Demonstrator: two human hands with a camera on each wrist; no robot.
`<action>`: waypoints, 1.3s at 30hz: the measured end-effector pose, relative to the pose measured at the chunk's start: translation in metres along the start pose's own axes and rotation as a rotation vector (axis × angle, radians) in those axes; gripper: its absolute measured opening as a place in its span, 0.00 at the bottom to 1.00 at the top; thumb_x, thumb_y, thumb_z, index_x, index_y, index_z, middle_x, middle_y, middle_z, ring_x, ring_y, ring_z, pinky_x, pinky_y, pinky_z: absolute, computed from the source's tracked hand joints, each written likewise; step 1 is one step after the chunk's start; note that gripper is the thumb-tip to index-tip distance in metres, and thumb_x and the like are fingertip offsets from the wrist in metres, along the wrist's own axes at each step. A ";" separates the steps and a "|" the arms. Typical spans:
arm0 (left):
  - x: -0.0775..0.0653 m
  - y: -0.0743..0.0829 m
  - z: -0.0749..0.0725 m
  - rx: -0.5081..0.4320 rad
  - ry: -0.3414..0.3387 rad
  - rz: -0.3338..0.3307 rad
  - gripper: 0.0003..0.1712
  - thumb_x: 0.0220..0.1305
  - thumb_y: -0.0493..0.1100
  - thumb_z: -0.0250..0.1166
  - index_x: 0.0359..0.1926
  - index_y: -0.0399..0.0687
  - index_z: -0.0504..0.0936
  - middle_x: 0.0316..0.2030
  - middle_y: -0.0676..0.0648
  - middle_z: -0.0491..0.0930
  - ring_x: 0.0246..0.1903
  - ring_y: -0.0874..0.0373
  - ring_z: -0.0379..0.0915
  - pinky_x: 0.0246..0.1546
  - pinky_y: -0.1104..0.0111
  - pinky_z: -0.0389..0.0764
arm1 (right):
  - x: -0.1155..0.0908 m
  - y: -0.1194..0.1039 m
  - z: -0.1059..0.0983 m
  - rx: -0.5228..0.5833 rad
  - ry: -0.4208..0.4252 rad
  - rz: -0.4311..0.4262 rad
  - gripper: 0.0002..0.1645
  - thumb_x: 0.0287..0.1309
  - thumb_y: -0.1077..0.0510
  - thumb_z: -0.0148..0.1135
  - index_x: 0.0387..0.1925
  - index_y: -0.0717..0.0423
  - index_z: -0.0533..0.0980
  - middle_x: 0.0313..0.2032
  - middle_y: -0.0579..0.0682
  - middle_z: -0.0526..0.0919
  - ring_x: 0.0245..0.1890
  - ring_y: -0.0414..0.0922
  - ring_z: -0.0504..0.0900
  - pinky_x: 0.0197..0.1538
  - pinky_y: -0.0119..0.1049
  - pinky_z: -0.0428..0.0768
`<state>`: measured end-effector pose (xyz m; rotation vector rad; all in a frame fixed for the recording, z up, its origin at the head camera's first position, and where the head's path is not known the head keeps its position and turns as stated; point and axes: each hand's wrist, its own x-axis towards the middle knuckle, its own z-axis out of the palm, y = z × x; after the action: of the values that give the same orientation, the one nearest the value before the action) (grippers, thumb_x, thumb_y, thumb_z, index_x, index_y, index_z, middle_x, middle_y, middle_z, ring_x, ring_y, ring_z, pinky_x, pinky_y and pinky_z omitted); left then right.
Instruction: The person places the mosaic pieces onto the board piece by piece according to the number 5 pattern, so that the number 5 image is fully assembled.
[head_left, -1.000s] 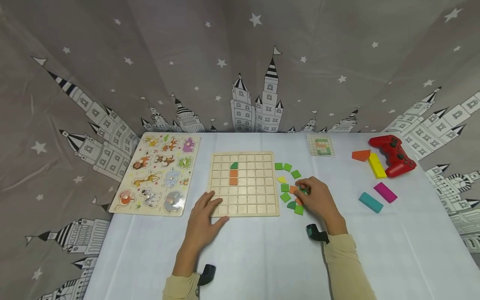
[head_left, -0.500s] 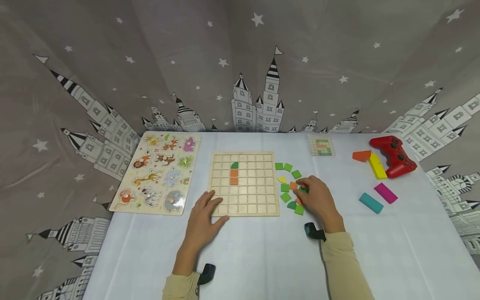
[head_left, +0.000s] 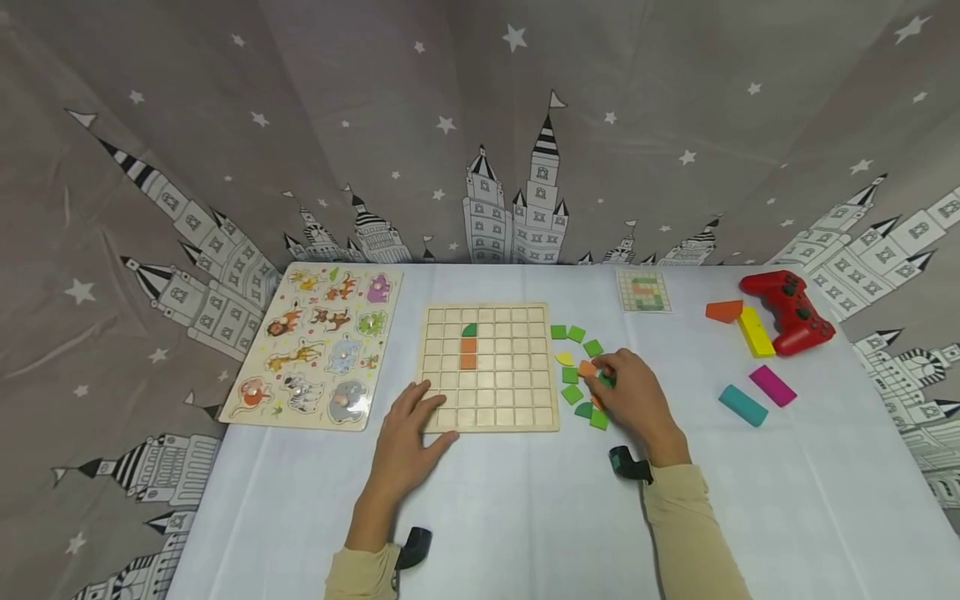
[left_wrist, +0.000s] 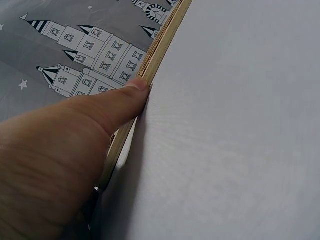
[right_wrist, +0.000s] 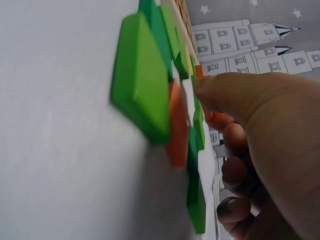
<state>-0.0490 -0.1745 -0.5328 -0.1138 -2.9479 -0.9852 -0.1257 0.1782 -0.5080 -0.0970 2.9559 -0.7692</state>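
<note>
My left hand [head_left: 407, 437] rests at the lower left corner of a square wooden grid board [head_left: 510, 398], fingers spread over the edge. In the left wrist view its thumb [left_wrist: 132, 95] touches the board's side. Set in the grid are a dark green quarter-round tile [head_left: 469, 331] and two orange square tiles below it. To the right of the board, my right hand [head_left: 636, 400] pinches an orange square tile [head_left: 587, 369] between thumb and fingers, partly hidden in the right wrist view. Around it lie several green tiles [head_left: 572, 395], a yellow tile [head_left: 564, 358] and another orange tile [right_wrist: 178, 125].
A wooden animal puzzle [head_left: 315, 346] lies to the left. Behind the tiles is a small pattern card [head_left: 642, 291]. On the right are a red game controller [head_left: 787, 312] and yellow [head_left: 755, 332], orange [head_left: 724, 311], magenta [head_left: 772, 386] and teal blocks [head_left: 743, 406].
The orange tile at my right fingertips has shifted slightly up and turned a little. My right hand moved slightly left early on. The left hand has stayed on the board.
</note>
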 end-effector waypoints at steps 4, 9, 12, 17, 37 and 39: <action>0.000 0.000 0.001 0.002 -0.004 -0.003 0.35 0.56 0.55 0.77 0.64 0.53 0.79 0.75 0.44 0.65 0.78 0.41 0.52 0.74 0.38 0.60 | 0.003 -0.009 0.004 0.026 0.034 -0.066 0.21 0.63 0.49 0.69 0.52 0.58 0.83 0.36 0.51 0.78 0.35 0.46 0.72 0.38 0.38 0.72; -0.001 -0.002 0.002 0.001 0.000 0.005 0.34 0.57 0.55 0.76 0.63 0.52 0.79 0.74 0.43 0.65 0.78 0.41 0.53 0.73 0.38 0.61 | 0.010 -0.032 0.015 0.058 0.040 -0.185 0.20 0.63 0.50 0.70 0.51 0.58 0.84 0.34 0.49 0.78 0.32 0.44 0.71 0.36 0.37 0.71; -0.001 -0.003 0.003 0.001 0.001 0.003 0.34 0.57 0.55 0.76 0.63 0.53 0.79 0.74 0.43 0.65 0.77 0.41 0.53 0.73 0.38 0.61 | 0.014 -0.050 0.023 0.079 0.010 -0.219 0.20 0.65 0.50 0.68 0.52 0.57 0.83 0.35 0.48 0.78 0.33 0.43 0.71 0.38 0.37 0.72; 0.000 -0.002 0.003 -0.004 -0.007 -0.006 0.34 0.57 0.55 0.76 0.63 0.54 0.79 0.75 0.44 0.65 0.78 0.42 0.52 0.74 0.38 0.60 | 0.026 -0.076 0.038 0.067 -0.039 -0.276 0.19 0.66 0.48 0.66 0.52 0.54 0.83 0.37 0.47 0.78 0.34 0.42 0.72 0.40 0.38 0.76; 0.000 -0.003 0.002 0.000 0.007 0.013 0.34 0.57 0.54 0.76 0.63 0.53 0.79 0.74 0.44 0.66 0.77 0.41 0.54 0.73 0.38 0.62 | 0.046 -0.117 0.058 -0.041 -0.097 -0.306 0.16 0.68 0.48 0.65 0.52 0.51 0.83 0.37 0.45 0.79 0.37 0.41 0.75 0.41 0.36 0.77; 0.000 -0.002 0.002 0.001 0.013 0.016 0.34 0.57 0.54 0.76 0.63 0.53 0.79 0.74 0.43 0.66 0.77 0.41 0.54 0.73 0.38 0.62 | 0.047 -0.117 0.059 -0.044 -0.100 -0.302 0.16 0.67 0.48 0.65 0.51 0.50 0.83 0.37 0.45 0.79 0.37 0.41 0.75 0.41 0.36 0.77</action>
<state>-0.0494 -0.1754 -0.5356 -0.1303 -2.9309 -0.9787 -0.1618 0.0436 -0.5050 -0.5776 2.8978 -0.7057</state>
